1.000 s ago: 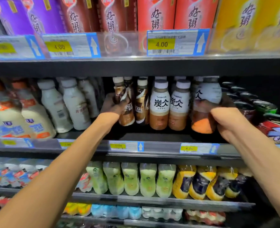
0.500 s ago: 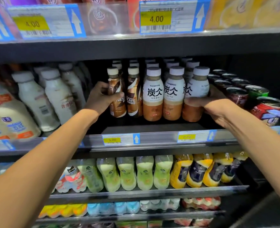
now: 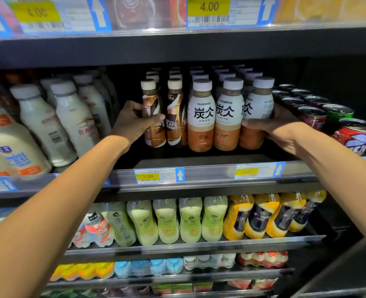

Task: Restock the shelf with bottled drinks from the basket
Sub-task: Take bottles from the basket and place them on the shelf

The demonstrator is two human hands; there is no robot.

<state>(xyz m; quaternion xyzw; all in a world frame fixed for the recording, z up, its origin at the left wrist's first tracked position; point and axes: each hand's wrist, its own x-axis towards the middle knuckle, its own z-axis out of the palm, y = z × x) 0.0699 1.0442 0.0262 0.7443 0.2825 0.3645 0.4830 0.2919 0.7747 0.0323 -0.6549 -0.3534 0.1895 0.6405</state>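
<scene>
The left hand (image 3: 132, 123) curls round a slim brown-and-gold plastic coffee bottle (image 3: 154, 117); the right hand (image 3: 272, 127) wraps a white-labelled tan latte bottle (image 3: 257, 108) — both upright on the dark metal shelf (image 3: 210, 175). Best practice: draw both rows forward evenly, labels outward — basket unseen.

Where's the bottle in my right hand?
Head view, middle shelf, right of centre: the rightmost front Tanbing bottle, between the latte bottle and the cans.

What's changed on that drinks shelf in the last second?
The right hand pushed the white-capped plastic latte bottle back into line beside its two matching neighbours, still holding it. The left hand stays wrapped round the brown plastic coffee bottle; nothing else shifted.
</scene>
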